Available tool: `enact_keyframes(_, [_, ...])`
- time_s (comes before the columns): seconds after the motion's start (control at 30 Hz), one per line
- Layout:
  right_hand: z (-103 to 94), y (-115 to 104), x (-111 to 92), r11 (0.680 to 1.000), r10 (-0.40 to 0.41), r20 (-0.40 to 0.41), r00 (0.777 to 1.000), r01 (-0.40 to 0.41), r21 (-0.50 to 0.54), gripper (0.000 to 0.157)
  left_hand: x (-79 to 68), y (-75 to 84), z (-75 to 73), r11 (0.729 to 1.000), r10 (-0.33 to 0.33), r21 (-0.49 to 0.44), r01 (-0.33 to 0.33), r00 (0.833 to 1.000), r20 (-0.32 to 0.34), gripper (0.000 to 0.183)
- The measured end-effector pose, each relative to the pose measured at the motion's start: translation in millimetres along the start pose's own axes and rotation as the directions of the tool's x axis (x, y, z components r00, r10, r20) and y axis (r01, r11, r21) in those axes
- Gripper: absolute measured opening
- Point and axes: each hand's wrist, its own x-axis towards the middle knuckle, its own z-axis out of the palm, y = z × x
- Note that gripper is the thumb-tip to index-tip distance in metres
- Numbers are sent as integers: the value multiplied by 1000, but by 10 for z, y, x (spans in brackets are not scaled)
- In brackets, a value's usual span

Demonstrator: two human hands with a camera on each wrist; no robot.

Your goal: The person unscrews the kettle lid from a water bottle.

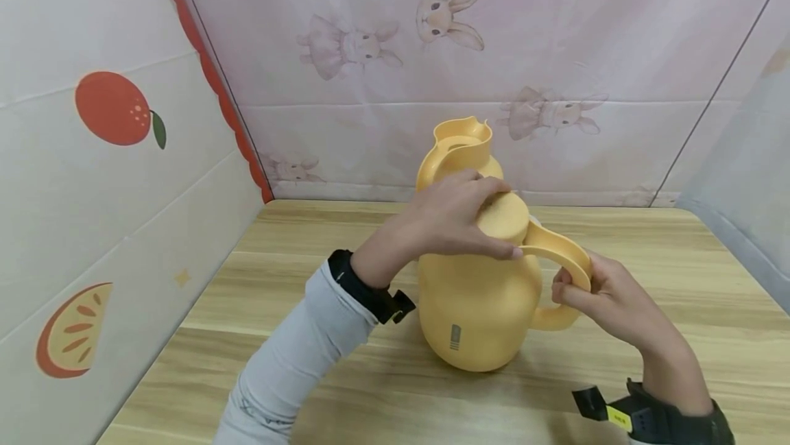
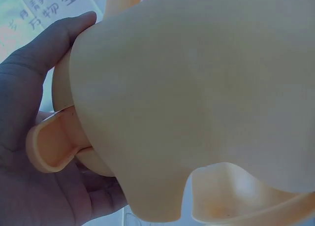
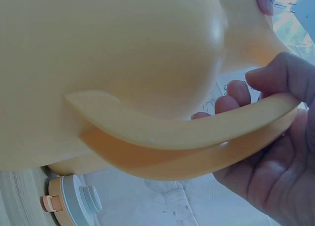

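A yellow thermos jug (image 1: pixel 478 308) stands upright on the wooden table in the head view. From the left, my left hand (image 1: pixel 453 215) grips the round yellow lid (image 1: pixel 505 217) at its top, the thumb on the near side and the fingers over the far side. In the left wrist view a small orange tab (image 2: pixel 51 142) juts from the lid towards the palm. My right hand (image 1: pixel 617 297) holds the jug's looped handle (image 1: pixel 570 260), with the fingers wrapped through it, as the right wrist view also shows.
Close behind the held jug stands a second yellow jug (image 1: pixel 459 157) with an uncovered mouth. A separate lid (image 3: pixel 74 201) with a pale stopper lies on the table in the right wrist view. Printed cloth walls (image 1: pixel 370 136) border the wooden table (image 1: pixel 666 280).
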Motion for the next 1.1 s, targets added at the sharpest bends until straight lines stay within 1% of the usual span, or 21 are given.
enact_keyframes(0.17, [0, -9, -1, 1000, 2, 3, 1000, -2, 3, 11, 4, 2, -10, 999, 7, 32, -7, 1000, 12, 76])
enact_keyframes(0.33, [3, -3, -7, 1000, -1, 7, 1000, 1, 9, 10, 34, 37, -55, 996, 33, 78, -31, 999, -24, 70])
enact_keyframes(0.53, [5, 6, -6, 1000, 13, 10, 1000, -13, 8, 10, 50, 104, -177, 993, 12, 121, -6, 999, -53, 69])
enact_keyframes(0.7, [11, 8, 4, 1000, -1, 11, 1000, 1, 9, 11, 41, 130, -241, 994, -5, 110, 11, 998, -57, 68])
enact_keyframes(0.87, [11, 11, 3, 1000, -11, 7, 1000, 11, 12, 11, 26, 131, -262, 995, -2, 95, 7, 998, -60, 67])
enact_keyframes(1.1, [8, 22, 0, 1000, -14, 1, 1000, 14, 13, 12, -91, 100, -341, 1000, -5, 3, 5, 995, -104, 65])
